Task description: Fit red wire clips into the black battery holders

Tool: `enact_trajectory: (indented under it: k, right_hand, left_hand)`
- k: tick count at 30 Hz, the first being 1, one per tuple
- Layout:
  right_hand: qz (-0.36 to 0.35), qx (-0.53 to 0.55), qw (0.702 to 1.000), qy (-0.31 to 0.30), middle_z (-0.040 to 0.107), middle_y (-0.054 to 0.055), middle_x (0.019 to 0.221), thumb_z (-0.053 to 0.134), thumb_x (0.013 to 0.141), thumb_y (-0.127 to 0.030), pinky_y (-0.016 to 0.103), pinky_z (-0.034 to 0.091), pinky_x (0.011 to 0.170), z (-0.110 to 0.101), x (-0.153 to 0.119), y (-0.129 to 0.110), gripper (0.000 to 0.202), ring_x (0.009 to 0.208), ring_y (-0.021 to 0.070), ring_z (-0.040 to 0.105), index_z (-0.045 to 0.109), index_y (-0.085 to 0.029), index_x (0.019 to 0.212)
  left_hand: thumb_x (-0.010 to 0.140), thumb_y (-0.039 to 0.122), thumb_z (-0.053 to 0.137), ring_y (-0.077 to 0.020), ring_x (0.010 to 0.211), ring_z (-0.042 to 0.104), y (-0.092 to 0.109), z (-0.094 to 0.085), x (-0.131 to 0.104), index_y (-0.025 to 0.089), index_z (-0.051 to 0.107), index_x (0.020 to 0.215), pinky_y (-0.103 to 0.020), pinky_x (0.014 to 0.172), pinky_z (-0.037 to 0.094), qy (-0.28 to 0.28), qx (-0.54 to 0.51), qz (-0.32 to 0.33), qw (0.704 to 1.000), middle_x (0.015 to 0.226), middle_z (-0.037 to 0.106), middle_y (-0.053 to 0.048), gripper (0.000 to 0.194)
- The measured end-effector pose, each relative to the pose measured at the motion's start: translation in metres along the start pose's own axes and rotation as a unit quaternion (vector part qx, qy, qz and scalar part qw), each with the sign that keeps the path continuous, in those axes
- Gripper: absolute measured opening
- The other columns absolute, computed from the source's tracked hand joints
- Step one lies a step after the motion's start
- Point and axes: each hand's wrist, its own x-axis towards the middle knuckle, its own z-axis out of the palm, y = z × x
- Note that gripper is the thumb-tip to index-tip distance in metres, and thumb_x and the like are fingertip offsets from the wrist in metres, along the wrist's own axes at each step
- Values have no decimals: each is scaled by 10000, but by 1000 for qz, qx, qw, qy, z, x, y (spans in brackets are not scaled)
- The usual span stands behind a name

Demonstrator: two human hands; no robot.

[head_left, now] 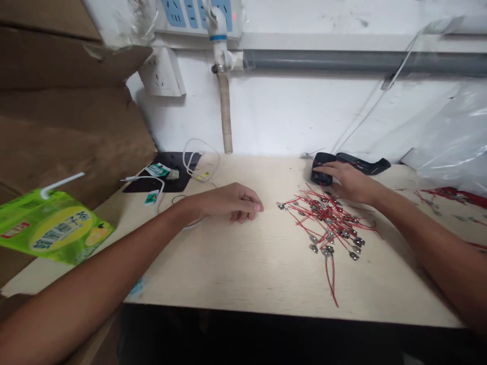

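Note:
My left hand [236,203] rests over the middle of the pale wooden table, its fingers curled together; whether anything small is between them is hidden. My right hand [344,180] reaches to the back right, fingers spread on and beside a black rounded object [322,163]. Just in front of that hand lies a loose pile of red wires with silvery metal pieces [327,218]. One red pair of wires [332,279] sticks out toward the front edge. Behind my right hand is a black curved, handle-like item [367,165].
A green drink carton with a white straw [57,225] stands at the left by cardboard [68,116]. White cable [205,175] and a black sheet [175,182] lie at the back left. More red wires [452,195] are at the far right. A hose [225,111] hangs behind.

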Motion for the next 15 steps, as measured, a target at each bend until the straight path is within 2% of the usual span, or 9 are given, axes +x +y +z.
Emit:
enact_trajectory:
  k: [3,5,7,9,12,15]
  right_hand:
    - [-19,39,998,41,601,189,1220,392,770,-54,492,469,946,1,6,-12,500,1107,304,569,587,-66,1230]
    - [-24,77,995,57,618,162,1209,384,806,-74,487,470,949,-3,11,-29,460,1107,286,578,599,-95,1212]
    - [-43,136,988,54,645,126,1178,380,824,-80,459,484,939,-10,15,-50,429,1086,253,600,617,-136,1176]
    - [-86,210,973,31,647,86,1186,370,831,-71,421,492,934,-18,17,-70,429,1083,216,608,615,-174,1169]
    - [-71,264,961,43,656,72,1164,380,845,-85,402,500,894,-29,17,-89,386,1039,201,624,625,-185,1126]
    - [-25,276,959,54,679,84,1061,440,840,-127,389,512,808,-30,15,-94,267,933,205,642,653,-174,994]
  left_hand:
    - [763,323,592,-110,529,552,-3,2,4,121,629,910,-218,450,423,45,1,11,999,678,606,-22,253]
    - [770,307,577,-121,562,563,-6,3,9,132,618,902,-242,502,456,154,41,39,986,682,598,-21,223]
    - [767,285,582,-152,729,594,-9,5,14,145,617,919,-287,640,502,295,136,89,942,830,617,-49,210]
    - [766,267,590,-191,955,570,-11,7,17,166,609,990,-345,812,500,371,226,136,891,1032,590,-71,246]
    - [789,300,594,-235,1155,473,-15,7,17,208,584,1094,-427,982,424,372,297,164,864,1199,520,-74,319]
    - [781,303,609,-285,1204,425,-19,5,17,188,635,1001,-486,1040,357,371,348,131,851,1262,482,-92,250]
